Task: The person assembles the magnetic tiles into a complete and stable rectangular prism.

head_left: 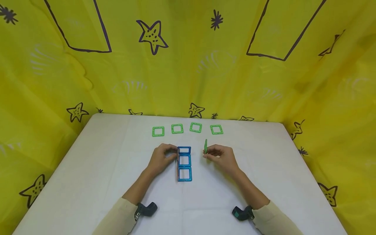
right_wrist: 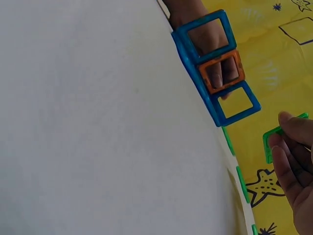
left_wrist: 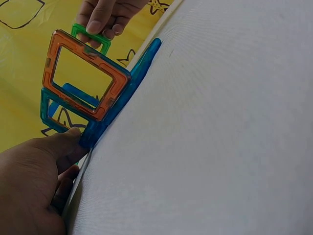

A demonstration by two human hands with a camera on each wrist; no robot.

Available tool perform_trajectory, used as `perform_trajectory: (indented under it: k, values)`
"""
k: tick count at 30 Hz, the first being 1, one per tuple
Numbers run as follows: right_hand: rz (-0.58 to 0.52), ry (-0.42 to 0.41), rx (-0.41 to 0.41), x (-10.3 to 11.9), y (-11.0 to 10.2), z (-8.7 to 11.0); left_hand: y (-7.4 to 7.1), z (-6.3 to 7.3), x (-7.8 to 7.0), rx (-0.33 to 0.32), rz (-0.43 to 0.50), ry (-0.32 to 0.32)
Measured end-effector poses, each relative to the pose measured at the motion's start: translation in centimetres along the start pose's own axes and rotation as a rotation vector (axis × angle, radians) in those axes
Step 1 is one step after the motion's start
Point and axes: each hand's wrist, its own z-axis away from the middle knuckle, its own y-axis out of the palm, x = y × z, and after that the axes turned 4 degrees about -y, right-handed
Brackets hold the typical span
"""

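Observation:
In the head view, a row of blue square magnetic tiles (head_left: 184, 167) lies on the table. Along its left side, an upright orange magnetic tile (left_wrist: 49, 63) shows in the left wrist view, with blue-edged tiles standing beside it. My left hand (head_left: 160, 160) holds the far left part of this structure, thumb and fingers at its edge. To the right and apart from it, my right hand (head_left: 224, 158) pinches a green square magnetic tile (head_left: 206, 145) between thumb and fingers, raised and seen nearly edge-on. The right fingers partly cover that tile in the right wrist view.
Several green square tiles lie spaced in a row near the table's far edge, among them one at the left (head_left: 158, 135) and one at the right (head_left: 216, 133). A yellow patterned curtain (head_left: 176, 81) surrounds the white table (head_left: 102, 156) at the back and sides.

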Motion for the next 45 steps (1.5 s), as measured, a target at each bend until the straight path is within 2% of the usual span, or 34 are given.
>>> perform_trajectory:
  k: [7,15,33,45]
  values:
    - [-0.047,-0.046,0.039,0.9,2.1,0.2,-0.2,0.0,0.2,0.010,0.001,-0.020]
    - [-0.068,-0.025,0.060,1.4,3.4,0.7,-0.2,-0.2,0.2,0.029,0.006,-0.034]
    - [-0.149,0.004,0.113,0.7,4.6,1.0,-0.2,0.0,0.2,0.026,0.009,-0.046]
    - [-0.095,0.039,0.134,0.5,4.8,1.1,-0.1,0.0,0.0,0.022,0.014,-0.022]
